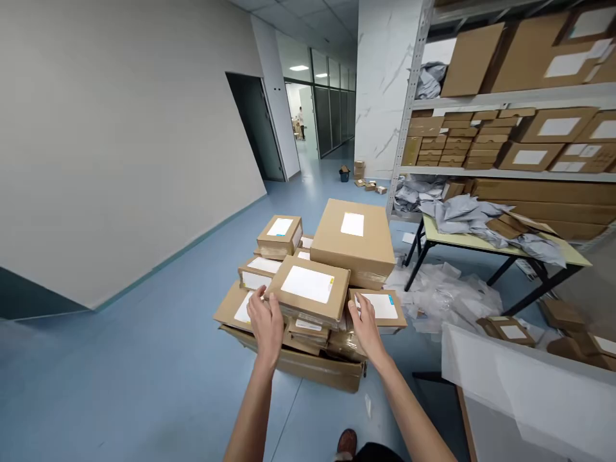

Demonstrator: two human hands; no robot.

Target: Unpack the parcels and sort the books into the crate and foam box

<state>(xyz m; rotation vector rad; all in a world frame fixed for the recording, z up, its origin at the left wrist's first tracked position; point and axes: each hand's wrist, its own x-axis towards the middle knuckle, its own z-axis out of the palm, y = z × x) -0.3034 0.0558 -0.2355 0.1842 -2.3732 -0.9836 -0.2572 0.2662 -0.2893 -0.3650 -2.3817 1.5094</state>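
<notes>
Atop kraft carton pile on blue floor: left hand and right hand half open, fingertips on edges of labelled box and neighbouring box; actual grip hard to tell. Wide spacing favours steady hold.

Cardboard parcels lie piled on the floor, with a bench to their right and a metal shelf rack behind it.

Left arm: bare left hand and slim bare left forearm, with no sleeve in view
Right arm: bare right hand and slim bare right forearm, likewise uncovered
Foot: brown leather shoe with a rounded toe
Clothing: black fabric garment, cut off by the lower edge of the view
</notes>
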